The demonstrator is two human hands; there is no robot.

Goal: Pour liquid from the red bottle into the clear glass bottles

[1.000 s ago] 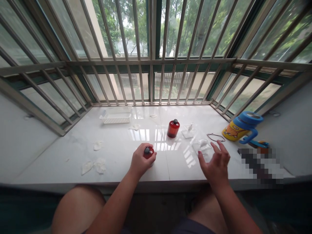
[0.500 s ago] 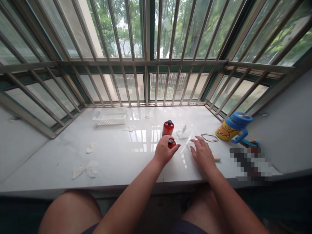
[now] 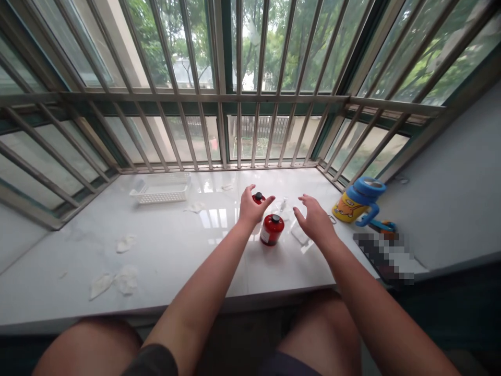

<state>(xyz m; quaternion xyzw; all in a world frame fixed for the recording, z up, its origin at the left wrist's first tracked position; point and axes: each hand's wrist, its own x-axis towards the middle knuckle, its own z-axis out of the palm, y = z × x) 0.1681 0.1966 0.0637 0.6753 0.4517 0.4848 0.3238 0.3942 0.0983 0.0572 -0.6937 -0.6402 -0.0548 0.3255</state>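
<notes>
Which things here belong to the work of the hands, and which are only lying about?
Work: left hand, right hand, front red bottle, rear red bottle, clear plastic piece.

Lying about: white plastic basket, tissue scraps, yellow mug, blue tape roll.

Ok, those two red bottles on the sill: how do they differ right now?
The near red bottle stands clear of both hands, while the far red bottle shows only its top behind the left hand. The near bottle shows a white label; none shows on the far bottle. Both have red bodies and black caps and stand on the white sill.
</notes>
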